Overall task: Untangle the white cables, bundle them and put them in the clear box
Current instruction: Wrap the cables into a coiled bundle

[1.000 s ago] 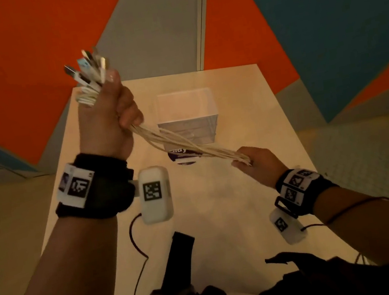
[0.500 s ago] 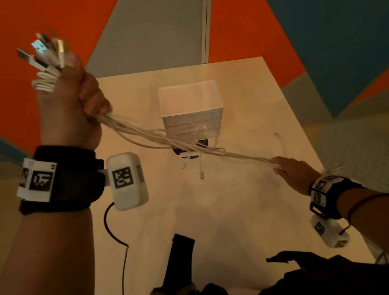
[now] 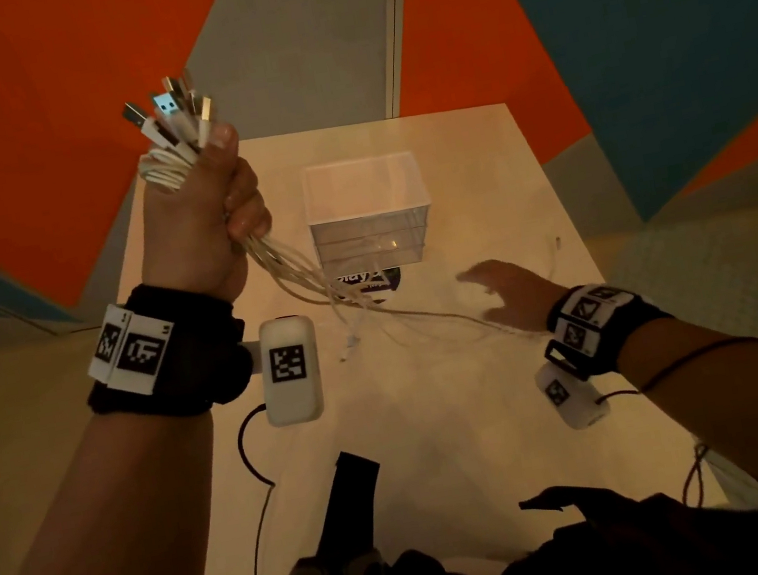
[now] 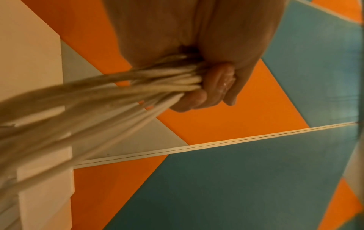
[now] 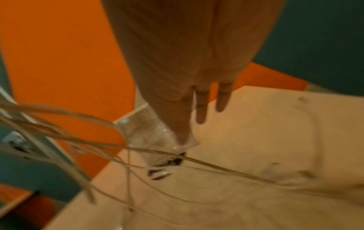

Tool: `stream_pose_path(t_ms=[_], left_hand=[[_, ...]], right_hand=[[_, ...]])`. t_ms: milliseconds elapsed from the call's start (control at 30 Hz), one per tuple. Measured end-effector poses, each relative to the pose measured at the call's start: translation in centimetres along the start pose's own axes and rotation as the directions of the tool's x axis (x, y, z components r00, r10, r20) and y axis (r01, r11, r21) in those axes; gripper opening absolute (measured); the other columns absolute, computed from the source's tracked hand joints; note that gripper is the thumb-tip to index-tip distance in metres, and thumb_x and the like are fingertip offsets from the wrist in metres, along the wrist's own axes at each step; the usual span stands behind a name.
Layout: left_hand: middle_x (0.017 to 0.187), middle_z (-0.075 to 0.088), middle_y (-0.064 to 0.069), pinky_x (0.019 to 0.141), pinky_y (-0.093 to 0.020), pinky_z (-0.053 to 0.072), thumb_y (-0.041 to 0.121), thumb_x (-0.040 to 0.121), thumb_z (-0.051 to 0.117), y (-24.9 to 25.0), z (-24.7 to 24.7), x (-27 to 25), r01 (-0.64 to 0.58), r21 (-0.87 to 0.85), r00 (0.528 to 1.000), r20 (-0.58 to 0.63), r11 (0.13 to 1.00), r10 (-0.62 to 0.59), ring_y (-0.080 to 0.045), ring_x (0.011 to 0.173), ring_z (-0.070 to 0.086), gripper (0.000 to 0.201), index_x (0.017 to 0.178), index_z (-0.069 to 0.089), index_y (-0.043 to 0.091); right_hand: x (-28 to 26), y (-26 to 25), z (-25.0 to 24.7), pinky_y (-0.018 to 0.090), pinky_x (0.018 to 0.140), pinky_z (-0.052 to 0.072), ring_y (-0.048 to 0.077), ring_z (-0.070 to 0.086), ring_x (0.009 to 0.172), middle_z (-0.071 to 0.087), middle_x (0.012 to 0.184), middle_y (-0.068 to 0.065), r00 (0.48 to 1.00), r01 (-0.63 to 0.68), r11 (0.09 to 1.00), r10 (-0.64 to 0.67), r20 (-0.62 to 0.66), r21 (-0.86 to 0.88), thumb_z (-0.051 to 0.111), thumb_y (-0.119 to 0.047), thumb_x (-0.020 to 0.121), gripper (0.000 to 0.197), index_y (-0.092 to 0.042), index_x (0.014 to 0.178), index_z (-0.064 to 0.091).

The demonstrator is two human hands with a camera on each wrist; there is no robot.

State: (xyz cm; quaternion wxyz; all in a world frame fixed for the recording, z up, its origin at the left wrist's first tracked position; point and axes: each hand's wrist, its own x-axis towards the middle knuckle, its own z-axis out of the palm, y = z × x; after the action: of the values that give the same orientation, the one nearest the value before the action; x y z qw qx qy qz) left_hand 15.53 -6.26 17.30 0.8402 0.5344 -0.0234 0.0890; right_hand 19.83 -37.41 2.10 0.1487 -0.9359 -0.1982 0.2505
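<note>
The bundle of thin white USB cables (image 3: pixel 309 273) hangs in the air above the pale table (image 3: pixel 436 403), clenched in the raised left hand (image 3: pixel 201 226), loose ends trailing beneath the right hand (image 3: pixel 513 295), whose fingers are straight, gripping nothing. The clear rectangular plastic box (image 3: pixel 373 233) stands on the table beyond.

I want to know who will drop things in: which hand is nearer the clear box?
Probably right. The right hand hovers open just before the clear box; the left hand is raised beside it.

One clear box (image 3: pixel 369 218), one table (image 3: pixel 440 427), two hands, several white cables (image 3: pixel 294 271).
</note>
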Motion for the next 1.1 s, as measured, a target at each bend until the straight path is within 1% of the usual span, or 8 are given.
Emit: stream_pose_path(t_ms=[133, 233, 333, 533, 600, 700, 900, 1100], left_hand=[[0.046, 0.033, 0.011, 0.041, -0.021, 0.026, 0.022, 0.093, 0.048, -0.3, 1.0, -0.2, 0.007, 0.001, 1.000, 0.013, 1.000, -0.007, -0.004, 0.034, 0.026, 0.024, 0.070, 0.041, 0.022], [0.046, 0.034, 0.011, 0.040, -0.022, 0.024, 0.023, 0.092, 0.048, -0.2, 1.1, -0.4, 0.014, 0.009, 0.999, 0.029, 1.000, -0.014, -0.004, 0.034, 0.026, 0.023, 0.071, 0.040, 0.021], [0.046, 0.034, 0.011, 0.040, -0.020, 0.025, 0.024, 0.091, 0.049, 0.2, 0.5, -0.5, 0.016, -0.001, 1.000, 0.022, 1.000, -0.016, -0.003, 0.034, 0.026, 0.023, 0.068, 0.048, 0.024], [0.047, 0.033, 0.012, 0.041, -0.020, 0.026, 0.024, 0.093, 0.049, 0.5, 0.0, -0.9, -0.017, -0.004, 0.999, 0.034, 1.000, 0.017, -0.003, 0.035, 0.026, 0.023, 0.070, 0.051, 0.027], [0.047, 0.032, 0.010, 0.041, -0.022, 0.022, 0.024, 0.092, 0.050, 0.3, 0.4, -0.9, -0.006, 0.007, 1.000, 0.022, 1.000, 0.006, -0.004, 0.035, 0.024, 0.022, 0.070, 0.043, 0.022], [0.047, 0.033, 0.010, 0.041, -0.024, 0.019, 0.024, 0.090, 0.053, -0.9, 1.6, -1.1, 0.041, 0.017, 0.998, 0.043, 0.999, -0.042, -0.004, 0.035, 0.025, 0.023, 0.070, 0.041, 0.021], [0.047, 0.031, 0.006, 0.038, -0.020, 0.023, 0.023, 0.091, 0.049, -3.3, 3.4, -3.0, 0.209, 0.008, 0.969, 0.136, 0.978, -0.208, -0.005, 0.034, 0.025, 0.025, 0.068, 0.039, 0.018], [0.059, 0.041, 0.006, 0.054, -0.020, 0.043, 0.037, 0.089, 0.049, -4.0, 0.7, -4.5, 0.513, -0.018, 0.831, 0.260, 0.858, -0.491, -0.007, 0.047, 0.040, 0.024, 0.077, 0.043, 0.017]], right_hand=[[0.2, -8.4, -1.2, 0.021, 0.104, 0.030, 0.009, 0.039, 0.126, 0.043, 0.141, -0.006, 0.947, 0.312, 0.898, -0.270, -0.172, 0.310, 0.069, -0.035, 0.081, 0.076, -0.025, 0.143, 0.026], [0.2, -11.1, -0.4, 0.016, 0.077, 0.035, 0.012, 0.051, 0.092, 0.058, 0.100, -0.004, 0.928, 0.369, 0.898, -0.342, -0.148, 0.239, 0.052, -0.023, 0.094, 0.042, -0.019, 0.134, 0.042], [0.9, -8.5, 1.8, 0.022, 0.068, 0.034, 0.023, 0.055, 0.086, 0.060, 0.097, 0.005, 0.973, 0.223, 0.973, -0.217, -0.084, 0.066, 0.035, -0.016, 0.099, 0.031, -0.018, 0.127, 0.049], [1.1, -0.5, 2.5, 0.045, 0.102, 0.038, 0.033, 0.043, 0.125, 0.037, 0.143, 0.013, 0.928, -0.251, 0.948, 0.293, 0.229, -0.193, 0.030, -0.005, 0.094, 0.054, -0.022, 0.145, 0.021], [1.0, -2.0, 0.7, 0.041, 0.108, 0.033, 0.032, 0.039, 0.129, 0.039, 0.140, 0.015, 0.995, -0.098, 0.995, 0.098, 0.025, 0.020, 0.033, 0.006, 0.087, 0.055, -0.012, 0.139, 0.034], [-0.2, -8.7, -2.6, 0.028, 0.106, 0.037, 0.018, 0.046, 0.126, 0.050, 0.134, 0.004, 0.915, 0.365, 0.849, -0.251, -0.315, 0.383, 0.047, -0.005, 0.091, 0.041, -0.015, 0.131, 0.047], [-2.4, -17.4, -3.7, 0.016, 0.081, 0.046, 0.000, 0.059, 0.080, 0.065, 0.088, -0.009, 0.883, 0.387, 0.720, -0.470, -0.006, 0.576, 0.060, -0.021, 0.088, 0.005, -0.017, 0.089, 0.063], [-3.5, -15.7, -0.4, 0.007, 0.054, 0.036, -0.005, 0.046, 0.051, 0.046, 0.063, -0.010, 0.907, 0.344, 0.730, -0.421, -0.008, 0.591, 0.048, -0.021, 0.095, 0.025, -0.025, 0.070, 0.048]])
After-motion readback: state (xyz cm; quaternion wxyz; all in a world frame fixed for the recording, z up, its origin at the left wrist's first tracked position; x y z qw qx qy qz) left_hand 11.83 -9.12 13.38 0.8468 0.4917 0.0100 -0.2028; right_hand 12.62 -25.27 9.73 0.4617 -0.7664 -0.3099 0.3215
